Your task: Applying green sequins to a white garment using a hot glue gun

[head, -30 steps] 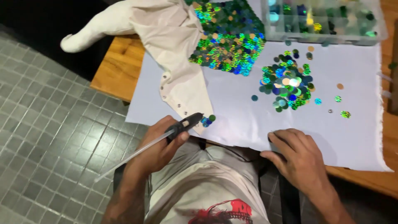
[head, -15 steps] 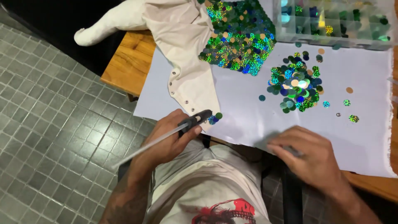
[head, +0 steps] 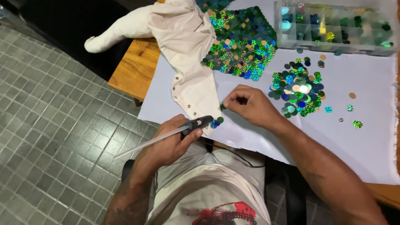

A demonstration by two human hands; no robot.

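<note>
My left hand (head: 168,141) grips a black glue gun (head: 196,123) with a clear glue stick sticking out behind; its nozzle points at a few sequins (head: 216,121) at the lower edge of a cream garment (head: 189,54). My right hand (head: 250,106) rests on the white sheet (head: 358,141) just right of that edge, fingers pinched at a small green sequin (head: 223,107). Part of the garment is covered with shiny green and blue sequins (head: 239,43). A loose heap of sequins (head: 298,87) lies to the right.
A clear compartment box (head: 333,25) of sequins stands at the back right. Stray sequins (head: 352,110) dot the sheet. The wooden table (head: 133,68) ends at the left, above a grey tiled floor (head: 54,125). A dark cable (head: 233,154) runs over my lap.
My right hand has lifted from the sheet's near edge and moved up and left to the garment's lower edge, pinching a sequin. The left hand with the glue gun has stayed put.
</note>
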